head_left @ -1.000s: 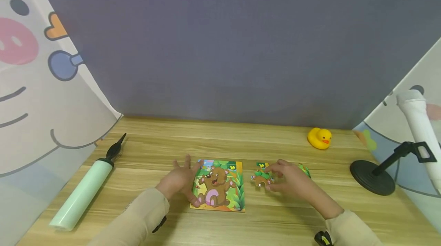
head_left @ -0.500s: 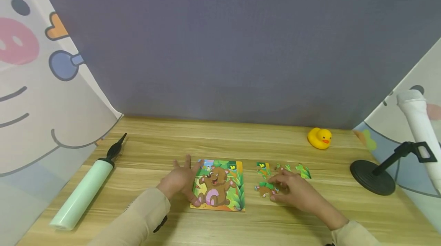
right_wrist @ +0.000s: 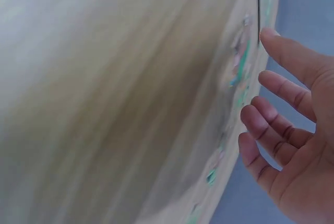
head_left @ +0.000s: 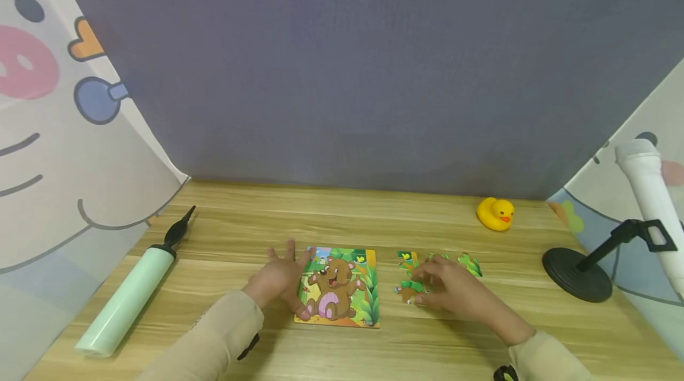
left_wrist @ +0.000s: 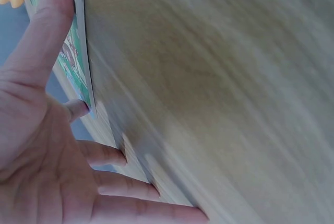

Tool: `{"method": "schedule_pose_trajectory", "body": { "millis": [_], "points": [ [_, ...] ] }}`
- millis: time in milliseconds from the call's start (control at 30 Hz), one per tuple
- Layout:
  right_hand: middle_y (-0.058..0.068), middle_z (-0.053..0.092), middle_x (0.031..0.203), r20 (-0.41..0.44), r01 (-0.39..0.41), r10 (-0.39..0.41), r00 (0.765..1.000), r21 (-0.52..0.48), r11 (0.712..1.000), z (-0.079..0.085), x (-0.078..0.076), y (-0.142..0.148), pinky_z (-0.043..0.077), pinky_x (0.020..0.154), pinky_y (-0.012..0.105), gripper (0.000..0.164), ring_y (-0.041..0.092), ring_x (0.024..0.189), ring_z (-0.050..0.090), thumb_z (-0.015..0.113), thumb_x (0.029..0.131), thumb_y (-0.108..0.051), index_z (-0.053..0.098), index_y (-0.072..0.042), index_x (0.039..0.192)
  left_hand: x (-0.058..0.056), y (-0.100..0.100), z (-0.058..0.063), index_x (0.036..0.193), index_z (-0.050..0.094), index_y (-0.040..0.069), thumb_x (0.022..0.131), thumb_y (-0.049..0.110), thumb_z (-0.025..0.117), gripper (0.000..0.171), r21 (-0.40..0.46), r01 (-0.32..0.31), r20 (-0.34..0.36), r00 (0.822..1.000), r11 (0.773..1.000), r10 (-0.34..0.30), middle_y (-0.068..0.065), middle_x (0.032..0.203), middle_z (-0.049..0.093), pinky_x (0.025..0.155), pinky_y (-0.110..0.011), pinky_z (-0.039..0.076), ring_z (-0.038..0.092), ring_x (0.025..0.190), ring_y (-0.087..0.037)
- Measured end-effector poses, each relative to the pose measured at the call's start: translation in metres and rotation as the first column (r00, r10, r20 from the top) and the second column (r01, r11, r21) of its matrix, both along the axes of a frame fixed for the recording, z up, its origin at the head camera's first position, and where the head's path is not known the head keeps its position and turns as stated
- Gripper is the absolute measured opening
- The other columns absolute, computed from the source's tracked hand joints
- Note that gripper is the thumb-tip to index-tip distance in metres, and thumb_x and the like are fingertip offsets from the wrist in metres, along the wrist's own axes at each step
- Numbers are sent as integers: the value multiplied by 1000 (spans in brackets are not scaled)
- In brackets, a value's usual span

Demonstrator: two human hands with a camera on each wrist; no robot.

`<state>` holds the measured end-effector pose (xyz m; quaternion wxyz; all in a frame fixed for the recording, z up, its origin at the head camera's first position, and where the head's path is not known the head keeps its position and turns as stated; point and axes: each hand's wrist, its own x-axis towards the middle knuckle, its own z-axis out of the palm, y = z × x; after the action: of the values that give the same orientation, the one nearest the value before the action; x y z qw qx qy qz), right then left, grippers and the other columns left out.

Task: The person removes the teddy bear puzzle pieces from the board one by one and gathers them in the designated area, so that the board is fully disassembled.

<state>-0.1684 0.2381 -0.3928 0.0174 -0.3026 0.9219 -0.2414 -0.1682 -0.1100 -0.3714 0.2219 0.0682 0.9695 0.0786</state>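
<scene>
A square bear puzzle (head_left: 338,289) lies assembled on the table. My left hand (head_left: 280,280) spreads its fingers at its left side, the thumb resting on the lower left corner. In the left wrist view the puzzle's edge (left_wrist: 82,41) runs beside that thumb. To the right, a loose brown-and-green puzzle piece (head_left: 410,292) lies below a piece with a yellow duck (head_left: 408,259). My right hand (head_left: 449,286) hovers over the loose pieces, thumb and index finger apart beside the brown-and-green one. In the right wrist view its fingers (right_wrist: 292,98) are loosely bent with nothing between them.
More green puzzle pieces (head_left: 470,264) lie partly behind the right hand. A yellow rubber duck (head_left: 495,214) sits at the back right, near a white microphone-like object on a black stand (head_left: 578,274). A mint-green hand pump (head_left: 128,304) lies at the left.
My right hand has shifted the brown-and-green piece toward me, away from the duck piece, and its fingers now stand apart beside it. The left hand has stayed in place.
</scene>
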Motion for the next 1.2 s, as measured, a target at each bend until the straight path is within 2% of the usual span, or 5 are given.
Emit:
{"method": "schedule_pose_trajectory", "body": {
  "millis": [533, 700, 833, 1033, 1200],
  "points": [
    [1, 63, 108, 147, 23, -7, 989, -108, 994, 8, -12, -73, 50, 69, 28, 40, 17, 91, 57, 81, 89, -31, 71, -10, 121, -1, 0, -2, 163, 19, 17, 55, 47, 93, 135, -40, 18, -10, 1000, 999, -19, -33, 164, 9, 79, -81, 45, 14, 140, -69],
    [3, 60, 98, 184, -3, 27, 983, -130, 991, 3, -13, -97, 46, 63, 26, 42, 13, 75, 50, 81, 89, -29, 72, -5, 122, -1, 0, -2, 163, 19, 18, 54, 46, 94, 135, -26, 4, -5, 1000, 1000, -4, -32, 164, 8, 79, -83, 43, 12, 141, -68],
    [3, 55, 93, 180, 11, 6, 984, -90, 996, 0, -10, -111, 42, 58, 24, 45, 12, 72, 45, 83, 87, -27, 71, -7, 125, 0, 1, -2, 163, 18, 19, 55, 46, 94, 135, -24, 0, -4, 1000, 1000, 0, -32, 165, 8, 79, -83, 43, 12, 141, -68],
    [4, 60, 107, 122, 49, -51, 991, 23, 999, -3, -4, -126, 45, 60, 27, 52, 13, 78, 50, 85, 83, -30, 71, -5, 127, 0, 1, -2, 163, 19, 19, 54, 46, 94, 135, -20, -11, -9, 1000, 1000, 10, -31, 165, 7, 79, -83, 43, 12, 142, -67],
    [3, 61, 107, 74, 58, -61, 995, 41, 997, -4, -3, -128, 44, 60, 26, 48, 11, 78, 49, 88, 80, -28, 74, -5, 121, 1, 1, -2, 163, 20, 19, 54, 46, 94, 134, -23, -14, -12, 1000, 1000, 13, -31, 165, 7, 79, -83, 43, 12, 142, -67]
  ]
}}
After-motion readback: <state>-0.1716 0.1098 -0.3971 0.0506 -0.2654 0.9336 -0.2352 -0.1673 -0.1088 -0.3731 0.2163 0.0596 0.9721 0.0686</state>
